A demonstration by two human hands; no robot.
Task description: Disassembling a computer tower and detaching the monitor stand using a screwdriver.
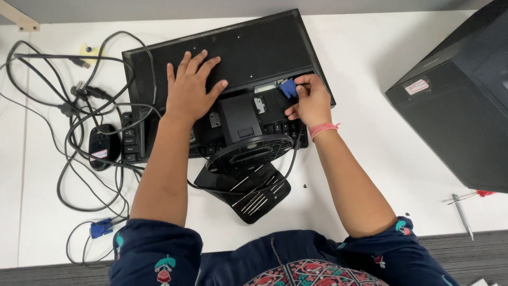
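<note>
A black monitor (pixel 254 50) lies face down on the white table, partly over a black keyboard (pixel 132 135). My left hand (pixel 190 87) rests flat, fingers spread, on the monitor's back. At the monitor's port area my right hand (pixel 309 100) pinches a blue cable plug (pixel 288 87) whose black cable runs down toward me. The monitor's round black stand (pixel 248 151) sticks up between my arms.
A black tool case with several thin screwdriver bits (pixel 254 193) lies under the stand. Tangled black cables (pixel 79 106), a black mouse (pixel 103 145) and another blue plug (pixel 100 228) lie at left. A black computer case (pixel 460 100) stands at right, with screwdrivers (pixel 465 204) near the table's front edge.
</note>
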